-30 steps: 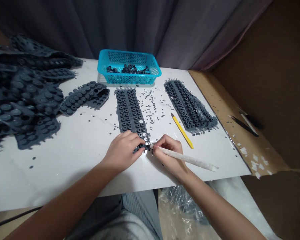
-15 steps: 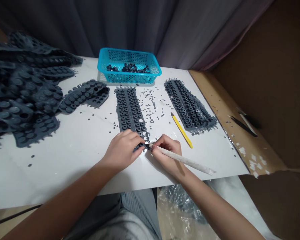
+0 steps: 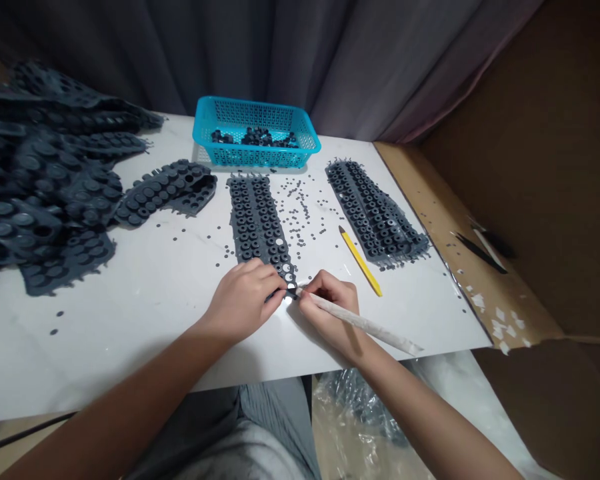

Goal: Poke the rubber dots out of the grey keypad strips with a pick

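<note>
The studded sheet (image 3: 255,217) runs toward 12 o'clock from the left hand (image 3: 240,297), which pinches its near end. The right hand (image 3: 333,307), at 3 o'clock, is clamped on the wrapped tool (image 3: 365,323). Loose pinching could let the tip slip and gouge.

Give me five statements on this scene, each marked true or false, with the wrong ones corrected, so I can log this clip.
1. The right hand holds a slim white stick-like tool. True.
2. The blue perforated plastic basket holds white discs. False: small black pieces lie in it.
3. The left hand rests at the near end of a dark grey studded sheet. True.
4. The yellow pencil-shaped tool lies left of that sheet. False: it lies to its right.
5. Small round dark discs are scattered on the white tabletop. True.
</note>
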`<state>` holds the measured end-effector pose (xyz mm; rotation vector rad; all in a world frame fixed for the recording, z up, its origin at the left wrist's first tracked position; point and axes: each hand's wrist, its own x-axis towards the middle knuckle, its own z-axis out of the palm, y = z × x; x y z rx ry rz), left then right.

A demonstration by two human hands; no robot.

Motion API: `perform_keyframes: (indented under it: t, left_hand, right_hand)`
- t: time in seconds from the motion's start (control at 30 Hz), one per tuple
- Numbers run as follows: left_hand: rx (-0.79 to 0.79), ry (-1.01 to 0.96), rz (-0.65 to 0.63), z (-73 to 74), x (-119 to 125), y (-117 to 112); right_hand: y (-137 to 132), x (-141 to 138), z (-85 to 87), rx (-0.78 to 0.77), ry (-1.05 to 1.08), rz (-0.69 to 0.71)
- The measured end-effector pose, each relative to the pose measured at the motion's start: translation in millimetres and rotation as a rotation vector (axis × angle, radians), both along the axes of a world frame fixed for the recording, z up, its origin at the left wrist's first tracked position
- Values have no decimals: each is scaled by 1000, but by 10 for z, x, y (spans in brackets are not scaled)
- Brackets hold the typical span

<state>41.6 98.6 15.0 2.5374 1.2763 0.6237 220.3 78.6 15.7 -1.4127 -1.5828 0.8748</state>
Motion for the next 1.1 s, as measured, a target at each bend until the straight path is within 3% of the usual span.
perform_keyframes:
  t: [0.9,1.1]
  left_hand:
    - [-37,-9,58,-14,-27,-23]
    - [-141,-176,107,13,-87,-64]
  right_hand:
    - [14,-34,24,-19,-62,-7]
    - [7,-25,0,-4,-71,-2]
